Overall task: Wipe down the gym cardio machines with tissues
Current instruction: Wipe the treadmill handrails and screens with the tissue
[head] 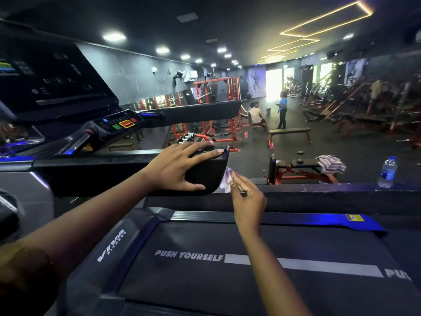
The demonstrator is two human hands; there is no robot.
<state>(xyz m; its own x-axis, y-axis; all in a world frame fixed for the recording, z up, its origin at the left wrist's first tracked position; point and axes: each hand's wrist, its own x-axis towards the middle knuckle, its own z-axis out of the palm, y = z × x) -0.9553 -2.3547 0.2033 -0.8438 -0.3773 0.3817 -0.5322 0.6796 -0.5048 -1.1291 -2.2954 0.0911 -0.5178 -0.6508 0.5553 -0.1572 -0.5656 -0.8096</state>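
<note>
**Head view: wiping the end of a treadmill handrail.**

The left hand (pixel 177 165) lies over the top of the handrail (pixel 102 176) at its free end. Its fingers are spread and nearly straight, and the thumb stretches along the side face below them. It steadies the rail rather than clasping it.

The right hand (pixel 248 201), just right of and below the left, pinches a crumpled white tissue (pixel 225 181) between thumb and fingertips. The tissue touches the rail's end face near the lower corner, just right of the left thumb tip.

Beneath both hands runs the treadmill belt (pixel 227 293), printed "PUSH YOURSELF". Up and to the left of the left hand sit the control panel (pixel 118 124) and the dark console (pixel 52 80). A water bottle (pixel 387 172) stands on a ledge well to the right of the right hand.

The step in hand is judged to be cleaning the rail's end and its lower edge. To do it well:

1. Keep the left hand braced so the rail does not flex away from the pressure.
2. Spread the wad so more than 1 fold meets the surface.
3. Draw it round the corner in overlapping passes rather than dabbing.
4. Lift the left hand afterwards and wipe the patch it covers, as that area is likely to be missed.

The tissue looks thin and may shred on the hard edge, so moderate pressure suits it.
</note>
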